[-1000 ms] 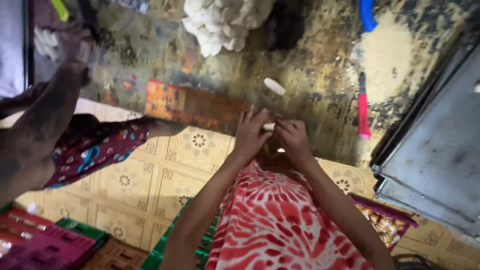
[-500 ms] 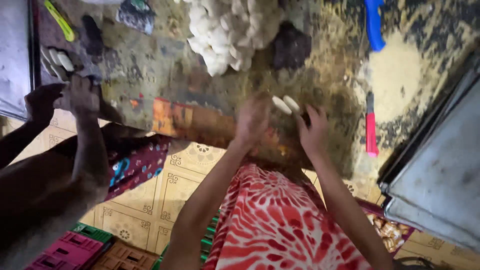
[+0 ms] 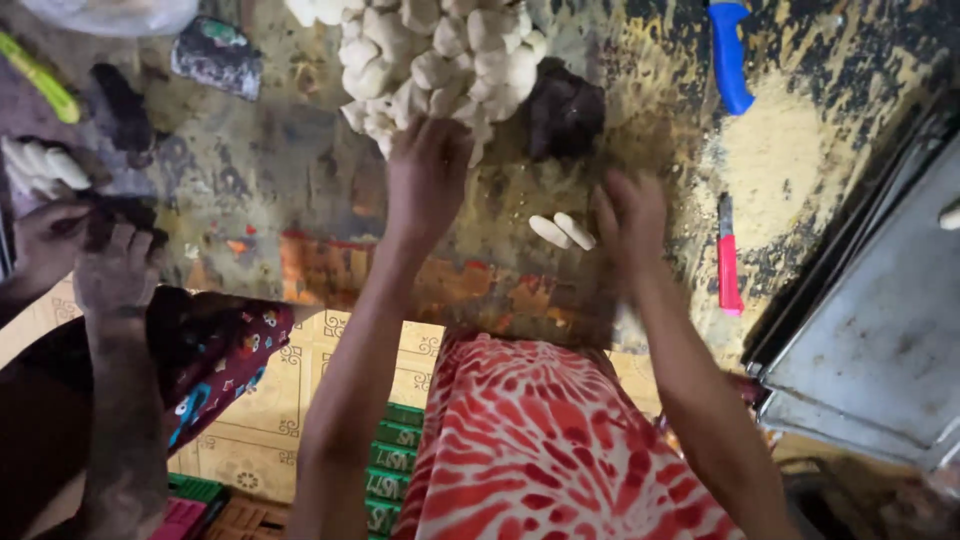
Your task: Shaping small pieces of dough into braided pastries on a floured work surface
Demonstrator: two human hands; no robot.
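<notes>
My left hand (image 3: 428, 175) reaches forward to the near edge of a heap of pale dough lumps (image 3: 440, 55) at the top of a stained, worn worktop (image 3: 300, 200); its fingers touch the lowest lumps, and I cannot tell if it grips one. My right hand (image 3: 632, 222) hovers blurred just right of two small white dough rolls (image 3: 562, 231) lying side by side on the worktop. It holds nothing that I can see. A dark lump (image 3: 565, 112) sits right of the heap.
Another person's hands (image 3: 85, 250) work at the left beside several white rolls (image 3: 42, 168). A blue handle (image 3: 730, 55) and a red-handled knife (image 3: 728, 262) lie at the right, next to a grey metal tray (image 3: 870, 340). Coloured crates (image 3: 390, 460) stand below.
My left hand has moved up from the rolls to the dough heap. My right hand has shifted right, leaving two rolls on the worktop. The view tilted forward.
</notes>
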